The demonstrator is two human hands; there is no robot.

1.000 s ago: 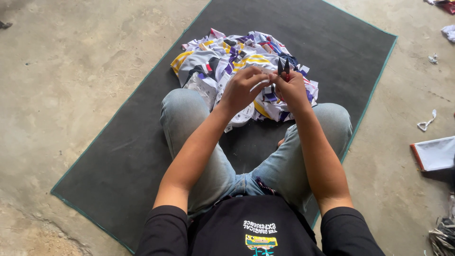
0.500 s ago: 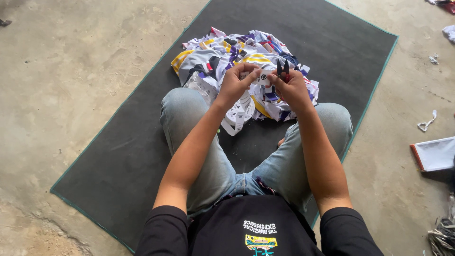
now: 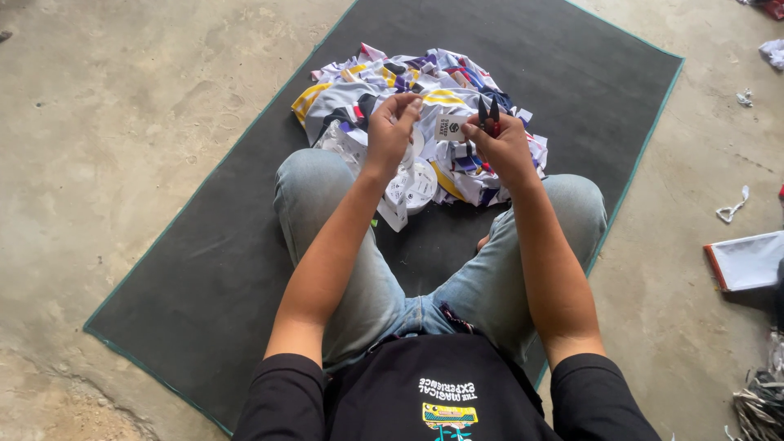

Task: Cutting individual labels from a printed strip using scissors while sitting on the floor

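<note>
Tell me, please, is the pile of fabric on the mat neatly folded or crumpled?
Crumpled: the multicoloured fabric pile lies bunched in a loose heap on the dark mat.

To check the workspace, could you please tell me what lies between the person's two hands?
In the head view, a small white tag on the cloth spans between the left hand and the right hand, which holds small snips.

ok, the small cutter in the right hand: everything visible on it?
The small cutter is a thread-snip type tool: two short dark pointed blades standing up and slightly apart, with a red part at their base. The rest is hidden inside the right hand, which closes around it above the pile of colourful garments. Its tips sit beside a white tag; contact cannot be told.
</note>
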